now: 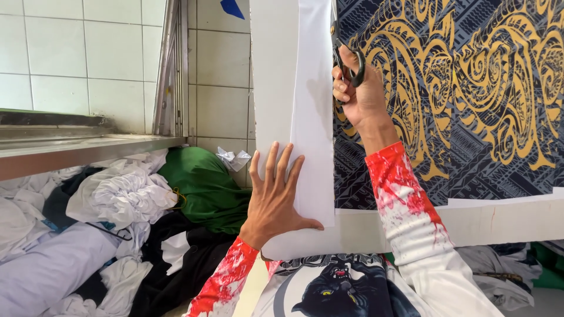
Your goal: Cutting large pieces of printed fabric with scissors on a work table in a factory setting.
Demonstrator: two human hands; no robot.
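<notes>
A large sheet printed with a dark blue and gold pattern (458,100) lies before me, bordered by a white paper margin (276,88). My right hand (361,94) grips black-handled scissors (346,61) at the seam between the pattern and a loose white strip (314,111) at the left. My left hand (276,199) lies flat with fingers spread on the lower end of that white strip. Both sleeves are white with red splashes.
A heap of clothes lies at the left: white garments (123,194), a green one (205,182), black ones below. A metal ledge (76,147) and a tiled wall (88,53) stand behind. A shirt with a black panther print (335,287) is at the bottom.
</notes>
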